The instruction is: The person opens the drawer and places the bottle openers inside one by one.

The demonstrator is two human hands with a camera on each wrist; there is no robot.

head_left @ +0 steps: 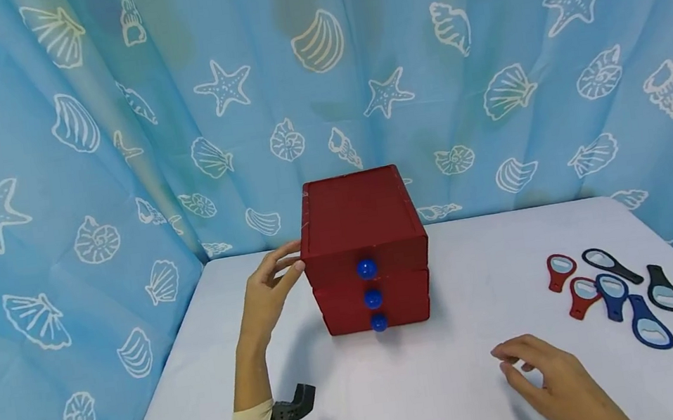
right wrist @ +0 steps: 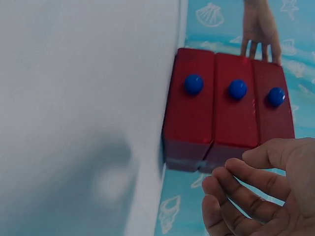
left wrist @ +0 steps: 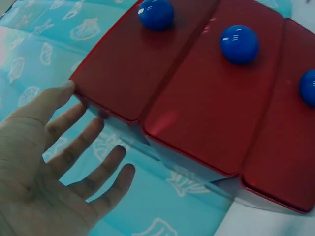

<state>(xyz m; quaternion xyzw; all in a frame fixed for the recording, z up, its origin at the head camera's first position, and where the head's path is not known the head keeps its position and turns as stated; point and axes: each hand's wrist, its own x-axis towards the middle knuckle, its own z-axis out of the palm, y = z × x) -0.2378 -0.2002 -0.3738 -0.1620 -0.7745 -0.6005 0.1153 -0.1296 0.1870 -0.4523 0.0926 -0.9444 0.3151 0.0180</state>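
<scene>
A red three-drawer box (head_left: 358,210) stands on the white table, with a round blue knob (head_left: 367,269) on each drawer front. All three drawers look pushed in. At the box's upper left edge is my left hand (head_left: 266,297), its thumb and fingertips touching near the front corner. In the left wrist view the fingers of the left hand (left wrist: 59,162) are spread and nearly straight. My right hand (head_left: 553,380) hovers over the table to the right of the box, fingers loosely bent and holding nothing.
Several small bottle openers, in red (head_left: 561,265), black (head_left: 666,287) and blue (head_left: 650,325), lie in a group on the table's right side. A blue curtain (head_left: 355,58) with shell and starfish prints hangs behind the table and along its left.
</scene>
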